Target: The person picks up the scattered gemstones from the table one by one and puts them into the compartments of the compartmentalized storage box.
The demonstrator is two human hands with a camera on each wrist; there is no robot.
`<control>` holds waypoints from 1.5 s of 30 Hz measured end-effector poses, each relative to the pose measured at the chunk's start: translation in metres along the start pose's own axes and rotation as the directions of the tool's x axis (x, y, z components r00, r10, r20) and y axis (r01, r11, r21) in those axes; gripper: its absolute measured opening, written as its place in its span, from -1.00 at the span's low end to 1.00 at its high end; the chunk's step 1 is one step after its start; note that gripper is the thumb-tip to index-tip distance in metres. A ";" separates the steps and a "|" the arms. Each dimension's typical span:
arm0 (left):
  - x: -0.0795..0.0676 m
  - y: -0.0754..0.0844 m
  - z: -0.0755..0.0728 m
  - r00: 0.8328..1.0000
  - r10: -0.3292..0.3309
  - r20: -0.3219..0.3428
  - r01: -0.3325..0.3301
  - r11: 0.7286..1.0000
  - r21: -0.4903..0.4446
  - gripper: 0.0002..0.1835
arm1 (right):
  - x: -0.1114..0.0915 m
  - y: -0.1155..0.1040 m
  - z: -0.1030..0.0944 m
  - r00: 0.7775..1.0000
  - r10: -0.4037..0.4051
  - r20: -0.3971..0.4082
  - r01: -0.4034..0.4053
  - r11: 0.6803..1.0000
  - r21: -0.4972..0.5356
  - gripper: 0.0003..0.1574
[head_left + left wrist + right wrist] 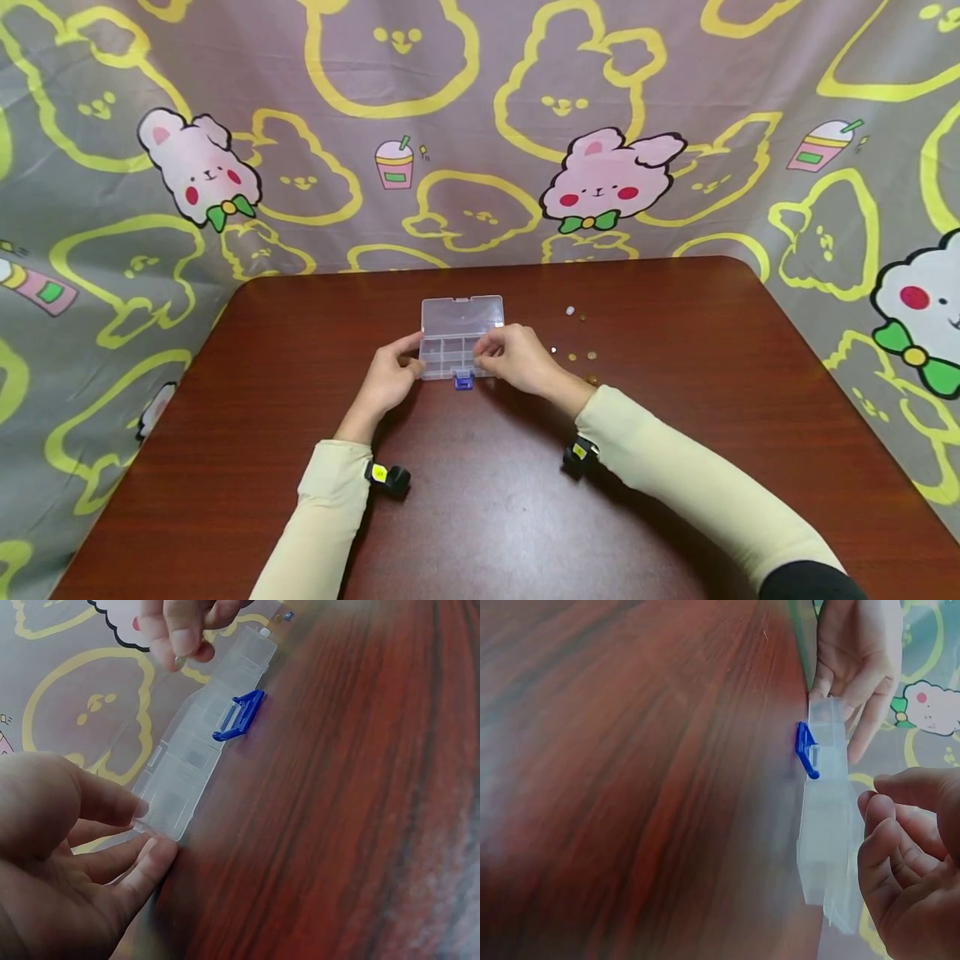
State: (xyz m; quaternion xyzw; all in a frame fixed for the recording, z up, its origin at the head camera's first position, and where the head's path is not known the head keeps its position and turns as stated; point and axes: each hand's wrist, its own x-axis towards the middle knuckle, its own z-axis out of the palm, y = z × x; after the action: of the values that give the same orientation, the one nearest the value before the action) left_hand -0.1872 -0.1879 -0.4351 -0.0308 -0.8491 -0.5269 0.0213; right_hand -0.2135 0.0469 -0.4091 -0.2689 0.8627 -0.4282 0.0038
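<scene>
A clear plastic compartment box [442,358] lies on the table with its lid [462,317] raised at the back. Its blue latch [463,381] hangs open at the front. My left hand [390,375] holds the box's left end between thumb and fingers, as the left wrist view also shows. Over the right-hand compartments is my right hand [517,358], fingertips bunched together. In the left wrist view those fingertips pinch a small, roundish, dull greenish piece [180,663]. The right wrist view hides that piece behind the fingers.
Several tiny pieces lie to the right of the box, among them a white one [570,310], a yellowish one [572,357] and a pale one [592,355]. The brown table [300,333] meets a patterned cloth [465,100] at the back and sides.
</scene>
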 end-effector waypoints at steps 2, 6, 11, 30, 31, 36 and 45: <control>0.000 -0.001 0.000 1.000 -0.001 0.001 0.001 1.000 0.005 -0.44 | 0.004 -0.001 0.003 1.000 -0.003 -0.005 0.003 1.000 0.001 -0.94; 0.001 -0.001 0.001 1.000 -0.011 0.005 0.011 1.000 0.002 -0.44 | 0.010 -0.002 0.009 1.000 -0.007 -0.019 0.007 1.000 -0.001 -0.94; 0.000 -0.001 0.001 1.000 -0.017 -0.011 0.017 1.000 -0.002 -0.44 | 0.017 -0.003 0.014 1.000 0.005 -0.012 -0.005 1.000 0.000 -0.96; -0.001 -0.001 0.002 1.000 -0.002 0.006 0.002 0.999 -0.034 -0.43 | 0.043 -0.009 0.029 0.999 0.037 0.033 -0.038 0.999 0.007 -0.94; -0.001 -0.001 0.002 1.000 -0.001 0.005 0.002 0.999 -0.033 -0.43 | 0.045 -0.009 0.029 0.999 0.034 0.036 -0.035 0.999 0.008 -0.93; 0.001 -0.003 0.000 1.000 -0.001 0.008 0.002 1.000 -0.030 -0.44 | 0.051 -0.012 0.032 0.998 0.046 0.049 -0.047 0.999 0.017 -0.92; 0.001 -0.001 0.000 1.000 -0.008 0.008 0.008 1.000 -0.003 -0.43 | 0.062 -0.016 0.039 0.997 0.061 0.054 -0.060 0.998 -0.013 -0.96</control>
State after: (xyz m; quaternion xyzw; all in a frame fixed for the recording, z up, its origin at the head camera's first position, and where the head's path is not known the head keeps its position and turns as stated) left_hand -0.1884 -0.1884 -0.4361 -0.0297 -0.8485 -0.5281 0.0159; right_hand -0.2495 -0.0181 -0.4078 -0.2540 0.8725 -0.4156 0.0386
